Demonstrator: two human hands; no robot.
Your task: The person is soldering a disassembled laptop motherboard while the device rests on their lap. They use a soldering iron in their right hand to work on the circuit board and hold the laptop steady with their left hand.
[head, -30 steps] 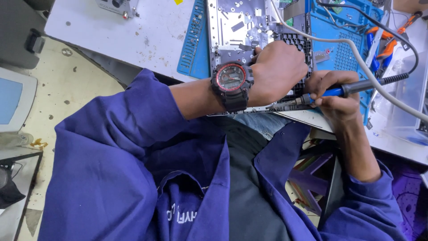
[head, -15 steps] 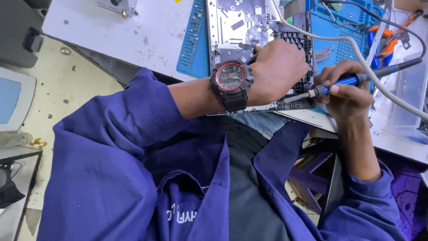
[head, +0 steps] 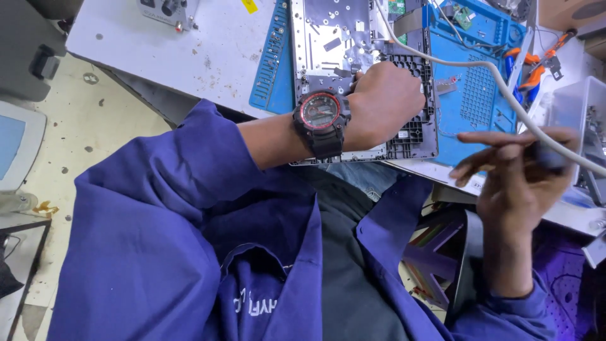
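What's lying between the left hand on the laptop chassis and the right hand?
In the head view, between the left hand and right hand lie the blue work mat and a white cable crossing it.

Open white table [head: 189, 44] stretch left of blue mat edge [head: 271, 57]: free passage, only small grey box [head: 161, 7] at far edge. Opened laptop chassis [head: 334, 38] fills centre; left hand [head: 385, 101] planted on its near right part, blocks that corner. White cable [head: 480, 66] slants across blue mat [head: 480, 95] toward right hand [head: 517, 177], bars low sweep over mat. Right hand blurred, off table's near edge. Orange-handled pliers [head: 536, 69] and clear plastic bin [head: 581, 120] crowd right end. Narrow bare mat strip between chassis and cable.
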